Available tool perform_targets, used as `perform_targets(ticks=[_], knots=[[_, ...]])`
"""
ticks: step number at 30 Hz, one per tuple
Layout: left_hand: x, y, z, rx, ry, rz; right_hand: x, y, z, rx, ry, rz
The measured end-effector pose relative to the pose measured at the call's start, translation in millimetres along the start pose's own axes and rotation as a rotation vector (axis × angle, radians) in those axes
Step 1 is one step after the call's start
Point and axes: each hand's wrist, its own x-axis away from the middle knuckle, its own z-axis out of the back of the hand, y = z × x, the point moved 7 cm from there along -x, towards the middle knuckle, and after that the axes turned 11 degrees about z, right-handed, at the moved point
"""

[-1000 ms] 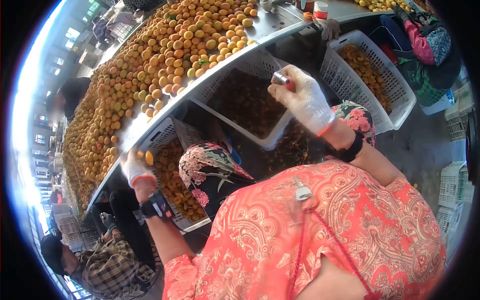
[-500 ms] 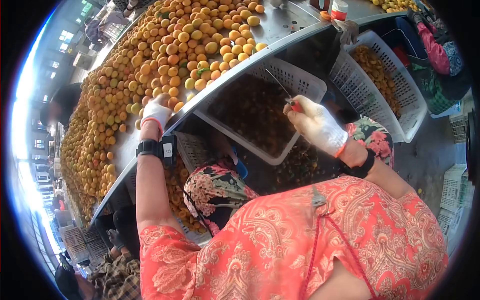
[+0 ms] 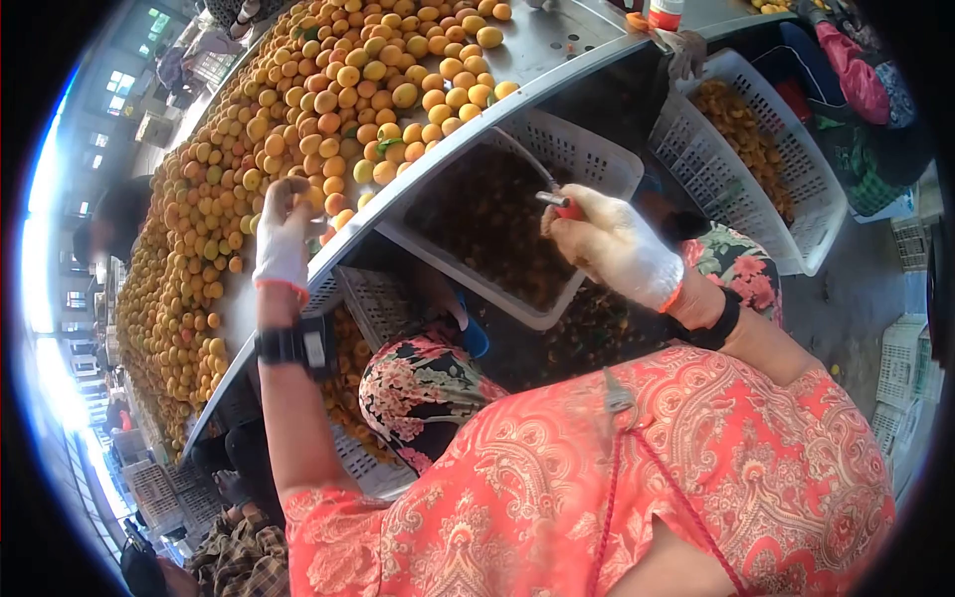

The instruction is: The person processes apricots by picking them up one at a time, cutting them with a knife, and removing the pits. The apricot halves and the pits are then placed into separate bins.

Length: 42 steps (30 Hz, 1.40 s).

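In the head view, my left hand [image 3: 282, 239], in a white glove with brownish fingertips, is at the table's edge. Its fingers curl round an apricot [image 3: 312, 202], partly covered by them. Beside it spreads a large heap of orange-yellow apricots [image 3: 328, 99]. My right hand [image 3: 619, 244], gloved too, is closed on the red handle of a thin-bladed knife [image 3: 532, 159]. The blade points up and to the left, above a white crate [image 3: 600, 164] with dark, brownish contents. Most of the knife's handle is hidden in my fist.
The metal table's raised rim [image 3: 438, 156] runs diagonally between heap and crate. Another white crate [image 3: 786, 104] with orange fruit pieces stands at right. A red-and-white container [image 3: 666, 14] and a cloth [image 3: 684, 50] are at the table's far edge. Other people sit nearby.
My left hand has shifted left and turned fingers-up, now around an apricot. My right hand has moved slightly left, and the knife blade has turned in the view.
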Motion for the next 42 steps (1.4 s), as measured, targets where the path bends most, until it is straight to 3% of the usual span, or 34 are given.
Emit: perform_targets(ticks=[2, 3, 6, 7, 9, 11, 13, 14, 15, 16, 17, 19, 21, 23, 25, 27, 30, 31, 33, 35, 36, 42], knots=[[37.8, 17.1, -25.6, 0.365, -0.232, -0.016, 4.1, -21.7, -14.3, 0.07, -0.017, 0.151], [63.6, 28.3, -41.1, 0.401, -0.337, -0.006, 6.6, -29.0, -22.5, 0.091, -0.033, 0.236], [89.2, -3.0, -85.5, 0.823, -0.553, 0.099, 9.4, -49.3, -39.6, 0.274, 0.012, 0.306], [96.0, -3.9, -108.6, 0.912, -0.508, 0.043, 4.3, -45.6, -42.7, 0.328, 0.088, 0.355], [114.1, -0.9, -159.7, 0.415, -0.242, -0.035, -20.9, -8.6, -41.2, 0.401, 0.177, 0.622], [113.3, -14.7, -201.7, 1.041, -0.407, 0.312, -26.2, 35.8, -28.2, -0.142, 0.239, 0.051], [123.8, 0.0, -225.3, 1.136, -0.399, 0.575, -32.1, 55.5, -14.0, -0.218, 0.349, 0.111], [116.9, -2.4, -237.6, 1.134, -0.305, 0.491, -36.0, 66.7, -9.0, -0.31, 0.442, 0.179], [109.3, -12.8, -248.0, 1.127, -0.212, 0.398, -38.4, 84.5, 2.1, -0.308, 0.698, 0.218], [113.6, -7.2, -255.9, 1.193, -0.267, 0.367, -35.7, 80.3, 6.8, -0.263, 0.726, 0.181], [116.0, -10.1, -263.4, 1.284, -0.248, 0.48, -28.8, 76.6, 13.4, -0.22, 0.757, 0.149], [135.6, 8.1, -261.8, 1.419, -0.453, 0.497, -14.3, 40.4, 18.2, -0.261, 0.731, 0.15], [140.4, 21.6, -262.5, 1.267, -0.61, 0.327, -14.9, 18.7, 26.7, 0.019, 0.639, 0.199], [167.6, 36.8, -253.2, 1.137, -0.665, 0.221, -11.9, 5.4, 29.5, 0.037, 0.659, 0.243], [177.2, 34.0, -245.6, 1.126, -0.662, 0.217, -9.2, -17.2, 25.8, 0.253, 0.687, 0.451], [182.7, 37.9, -235.2, 1.049, -0.599, 0.213, -3.1, -27.8, 19.8, 0.247, 0.659, 0.482], [178.5, 27.3, -202.1, 0.951, -0.476, 0.214, 13.5, -54.1, 11.0, 0.146, 0.401, 0.58], [179.4, 23.9, -190.1, 0.874, -0.422, 0.239, 26.0, -71.0, 6.1, 0.23, 0.306, 0.576], [182.2, 24.5, -173.6, 0.892, -0.402, 0.18, 36.0, -60.4, -10.0, 0.033, 0.148, 0.527], [191.2, 41.4, -167.9, 1.08, -0.568, 0.079, 52.7, -66.0, -22.8, 0.239, 0.054, 0.501], [197.6, 52.0, -165.4, 1.132, -0.605, 0.085, 59.6, -72.7, -30.1, 0.32, 0.01, 0.377], [201.3, 57.0, -150.6, 1.004, -0.472, 0.008, 65.7, -72.5, -36.7, 0.425, -0.03, 0.423]])
